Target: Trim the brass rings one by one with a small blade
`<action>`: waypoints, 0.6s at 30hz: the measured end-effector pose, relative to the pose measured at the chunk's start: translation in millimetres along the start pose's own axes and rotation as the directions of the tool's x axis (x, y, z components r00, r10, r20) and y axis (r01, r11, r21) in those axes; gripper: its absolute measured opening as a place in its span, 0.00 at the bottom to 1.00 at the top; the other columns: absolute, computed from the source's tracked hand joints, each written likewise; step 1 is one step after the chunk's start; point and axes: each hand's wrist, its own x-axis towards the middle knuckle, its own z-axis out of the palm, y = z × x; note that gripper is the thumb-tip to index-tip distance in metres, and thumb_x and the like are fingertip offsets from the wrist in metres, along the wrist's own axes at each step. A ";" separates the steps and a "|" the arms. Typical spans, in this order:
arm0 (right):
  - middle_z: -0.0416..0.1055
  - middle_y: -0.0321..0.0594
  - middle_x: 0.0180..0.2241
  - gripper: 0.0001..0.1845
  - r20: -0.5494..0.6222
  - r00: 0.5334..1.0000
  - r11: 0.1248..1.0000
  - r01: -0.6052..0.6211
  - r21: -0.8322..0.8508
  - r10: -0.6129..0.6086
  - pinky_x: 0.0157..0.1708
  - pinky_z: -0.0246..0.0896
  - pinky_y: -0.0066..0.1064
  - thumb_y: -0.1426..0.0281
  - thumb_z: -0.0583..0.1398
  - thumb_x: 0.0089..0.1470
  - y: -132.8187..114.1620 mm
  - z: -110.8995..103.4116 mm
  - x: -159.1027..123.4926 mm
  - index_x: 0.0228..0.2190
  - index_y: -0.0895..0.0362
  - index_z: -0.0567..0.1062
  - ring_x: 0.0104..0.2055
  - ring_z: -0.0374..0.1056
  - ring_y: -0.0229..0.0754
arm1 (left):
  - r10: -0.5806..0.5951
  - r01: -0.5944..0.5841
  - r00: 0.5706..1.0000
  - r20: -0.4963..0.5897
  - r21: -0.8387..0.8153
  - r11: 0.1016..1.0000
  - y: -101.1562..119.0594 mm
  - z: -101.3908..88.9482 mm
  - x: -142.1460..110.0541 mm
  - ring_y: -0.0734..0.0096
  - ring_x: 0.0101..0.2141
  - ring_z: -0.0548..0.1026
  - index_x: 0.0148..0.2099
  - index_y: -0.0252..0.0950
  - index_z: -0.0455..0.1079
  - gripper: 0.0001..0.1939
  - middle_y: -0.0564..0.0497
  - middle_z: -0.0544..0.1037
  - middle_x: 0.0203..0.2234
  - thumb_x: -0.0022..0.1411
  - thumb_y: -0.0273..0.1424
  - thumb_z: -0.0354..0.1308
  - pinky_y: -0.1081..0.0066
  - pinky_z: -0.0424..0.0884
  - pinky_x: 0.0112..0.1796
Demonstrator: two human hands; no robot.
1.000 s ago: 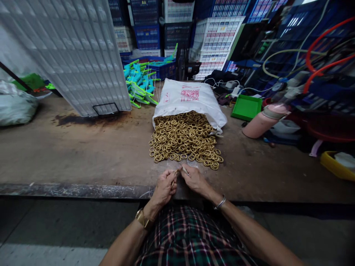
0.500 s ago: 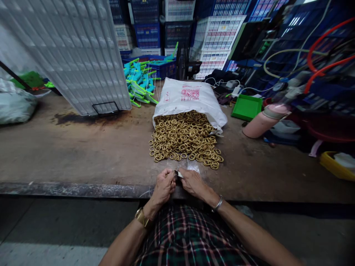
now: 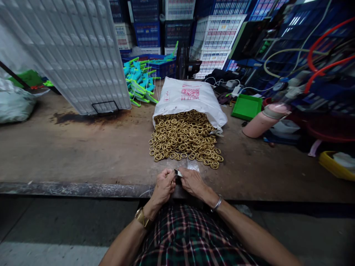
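Note:
Close to the table's front edge, my left hand [image 3: 165, 183] and my right hand [image 3: 193, 181] work almost fingertip to fingertip. My right fingers are closed on a small, flat, black-and-white piece [image 3: 178, 173], whose kind I cannot make out. My left fingers are pinched together at its dark end; what they grip is hidden. Just beyond my hands lies a heap of brass-coloured rings [image 3: 184, 138]. The rings spill from the mouth of a white sack [image 3: 177, 96] with red print, which lies on its side.
A tall ribbed translucent panel [image 3: 83, 55] stands on the table [image 3: 83, 147] at left, beside blue-green plastic pieces [image 3: 141, 81]. To the right are a green tray [image 3: 246, 107], a pink bottle [image 3: 262, 122] and a yellow basket [image 3: 335, 164]. Stacked crates [image 3: 213, 33] rise behind.
Both hands stay in nearly the same place and grip. The small piece between them appears very slightly shifted; the rings and sack have not moved.

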 end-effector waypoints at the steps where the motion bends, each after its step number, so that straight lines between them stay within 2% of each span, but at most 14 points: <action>1: 0.71 0.42 0.27 0.13 0.018 1.000 1.000 0.009 0.010 -0.009 0.26 0.44 0.29 0.77 0.48 0.50 0.0 -1.0 0.1 0.34 0.60 0.69 0.25 0.60 0.36 | 0.002 -0.002 1.000 0.004 0.003 1.000 -0.2 -0.5 -0.3 0.89 0.10 0.49 0.29 0.36 0.56 0.22 0.64 0.58 0.14 0.46 0.47 0.61 0.83 0.42 0.12; 6: 0.71 0.40 0.27 0.12 0.157 0.987 0.998 0.030 0.055 -0.039 0.25 0.46 0.27 0.77 0.48 0.50 -4.3 -13.9 1.4 0.34 0.59 0.69 0.25 0.62 0.36 | 0.012 -0.013 0.998 0.063 0.021 1.000 -1.2 -3.6 -3.7 0.89 0.10 0.49 0.30 0.36 0.57 0.20 0.64 0.57 0.13 0.49 0.45 0.60 0.83 0.43 0.12; 9: 0.72 0.42 0.27 0.12 0.177 0.984 1.000 -0.010 -0.010 0.011 0.25 0.45 0.28 0.78 0.49 0.49 -1.3 -17.6 4.2 0.33 0.60 0.70 0.26 0.63 0.37 | -0.021 0.022 0.995 0.101 -0.014 1.000 1.9 -2.3 -8.9 0.90 0.11 0.48 0.29 0.35 0.57 0.19 0.63 0.58 0.14 0.49 0.43 0.61 0.83 0.42 0.12; 13: 0.72 0.45 0.26 0.11 0.088 0.988 0.984 -0.117 -0.134 0.130 0.24 0.41 0.30 0.76 0.48 0.51 14.2 -14.4 11.1 0.34 0.61 0.69 0.26 0.64 0.37 | -0.056 0.072 0.980 0.192 -0.076 0.994 13.9 2.4 -17.6 0.90 0.11 0.49 0.31 0.35 0.59 0.16 0.62 0.60 0.16 0.51 0.38 0.61 0.84 0.43 0.12; 16: 0.71 0.43 0.27 0.10 -0.059 0.976 0.962 -0.217 -0.167 0.210 0.24 0.41 0.30 0.75 0.48 0.53 23.8 -13.3 18.1 0.35 0.60 0.67 0.27 0.65 0.38 | -0.099 0.152 0.962 0.254 -0.196 0.969 19.2 1.4 -17.4 0.90 0.12 0.49 0.34 0.34 0.61 0.13 0.61 0.60 0.17 0.52 0.35 0.61 0.85 0.42 0.12; 18: 0.72 0.42 0.29 0.09 -0.149 0.958 0.953 -0.266 -0.148 0.244 0.25 0.42 0.30 0.73 0.48 0.54 25.8 -13.9 23.6 0.36 0.59 0.66 0.28 0.66 0.38 | -0.161 0.231 0.954 0.253 -0.278 0.933 17.2 -2.1 -13.8 0.90 0.12 0.49 0.33 0.33 0.60 0.13 0.60 0.61 0.17 0.52 0.33 0.61 0.86 0.41 0.12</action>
